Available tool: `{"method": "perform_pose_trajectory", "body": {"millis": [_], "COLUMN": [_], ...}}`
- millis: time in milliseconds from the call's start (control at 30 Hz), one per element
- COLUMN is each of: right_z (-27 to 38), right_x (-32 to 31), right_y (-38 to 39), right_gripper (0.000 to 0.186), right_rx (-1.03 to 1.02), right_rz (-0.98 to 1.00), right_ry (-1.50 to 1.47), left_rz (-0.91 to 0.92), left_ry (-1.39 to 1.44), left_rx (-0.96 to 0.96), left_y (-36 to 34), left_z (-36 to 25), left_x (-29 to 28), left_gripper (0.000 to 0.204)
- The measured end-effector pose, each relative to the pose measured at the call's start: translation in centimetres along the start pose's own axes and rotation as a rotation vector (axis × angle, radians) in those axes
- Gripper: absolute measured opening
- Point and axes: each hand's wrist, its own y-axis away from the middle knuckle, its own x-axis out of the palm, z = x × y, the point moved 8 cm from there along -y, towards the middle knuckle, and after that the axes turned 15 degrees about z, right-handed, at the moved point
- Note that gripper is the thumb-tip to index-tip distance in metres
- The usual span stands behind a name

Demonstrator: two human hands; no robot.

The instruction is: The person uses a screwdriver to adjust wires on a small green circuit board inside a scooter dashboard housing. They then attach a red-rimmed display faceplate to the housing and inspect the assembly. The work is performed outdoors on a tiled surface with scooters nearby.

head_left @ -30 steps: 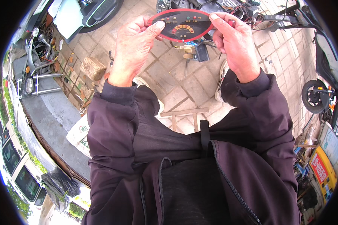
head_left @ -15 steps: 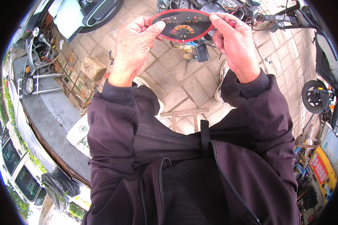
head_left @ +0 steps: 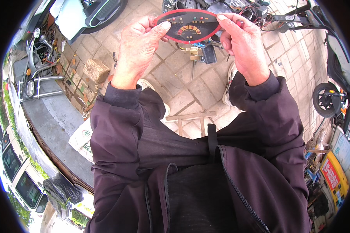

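Your left hand [head_left: 138,46] pinches the left end of a shiny, red-rimmed black oval panel [head_left: 188,26]; your right hand [head_left: 245,44] pinches its right end.

It lies long, left to right.

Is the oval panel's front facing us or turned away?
Facing us: the oval panel shows coloured dots and an arc, held by the left hand and right hand.

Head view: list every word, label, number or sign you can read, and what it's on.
Wording isn't copied here, only where it stands.
Oval red-rimmed instrument panel, held in the left hand and right hand: small gold characters.
Yellow-and-red board: white characters.
White bag: green print, too small to read.
Pale board: print too small to read.
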Motion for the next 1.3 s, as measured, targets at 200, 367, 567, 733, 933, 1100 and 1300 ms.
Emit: {"method": "perform_pose_trajectory", "body": {"millis": [200, 367, 567, 733, 933, 1100, 1300], "right_z": [-0.06, -0.12, -0.21, -0.17, 0.03, -0.10, -0.07], "right_x": [0.00, -0.11, -0.06, -0.08, -0.02, -0.14, -0.10], "right_y": [-0.02, -0.03, -0.12, 0.08, -0.12, -0.17, -0.18], "right_gripper": [0.021, 0.020, 0.020, 0.021, 0.020, 0.018, 0.018], "right_rx": [-0.008, -0.013, -0.027, -0.016, -0.060, -0.081, -0.094], "right_rz": [-0.002, -0.004, 0.007, 0.003, -0.003, -0.010, -0.015], "right_ry": [-0.006, -0.005, -0.025, -0.022, -0.076, -0.101, -0.094], "left_rz": [0.005, -0.005, -0.006, 0.003, -0.027, -0.011, 0.007], "left_ry": [-0.010, -0.019, -0.006, 0.007, 0.067, 0.088, 0.068], "left_rx": [-0.010, -0.009, -0.013, -0.036, -0.027, -0.035, -0.050], "left_y": [0.07, 0.00, 0.00, 0.11, 0.09, 0.07, 0.11], "left_z": [0.05, 0.00, 0.24, 0.27, 0.04, 0.10, 0.20], "left_x": [-0.08, -0.02, -0.15, -0.22, 0.17, 0.28, 0.29], "left_gripper": [0.017, 0.017, 0.019, 0.021, 0.018, 0.017, 0.017]}}
